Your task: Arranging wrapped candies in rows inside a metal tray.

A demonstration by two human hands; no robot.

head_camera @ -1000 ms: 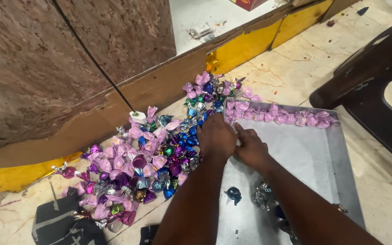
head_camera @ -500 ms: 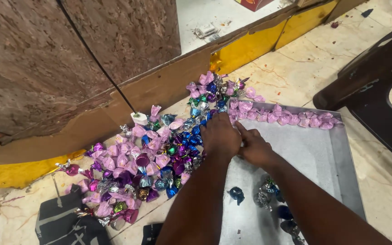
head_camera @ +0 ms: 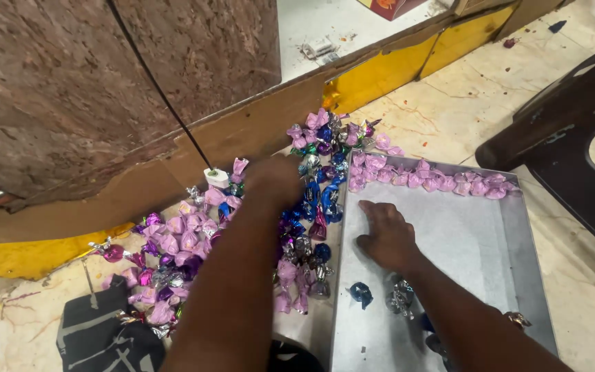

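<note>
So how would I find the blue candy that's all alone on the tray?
Start at the flat grey metal tray on the floor, with a row of pink foil-wrapped candies along its far edge. Come down past the right hand resting flat on it. Just below lies the blue foil-wrapped candy, the only blue one there, left of a silver foil-wrapped candy.

Floor [head_camera: 449,117]: pale marble-like stone, cracked veins, scattered crumbs. Upper left: rough brown wall panel [head_camera: 70,76] with thin black cable [head_camera: 153,83] running down to a small white plug [head_camera: 216,178]. Brown baseboard [head_camera: 256,127] and yellow strip [head_camera: 380,72] along its foot. Dark chair [head_camera: 573,131] at right. Light even, indoor
</note>
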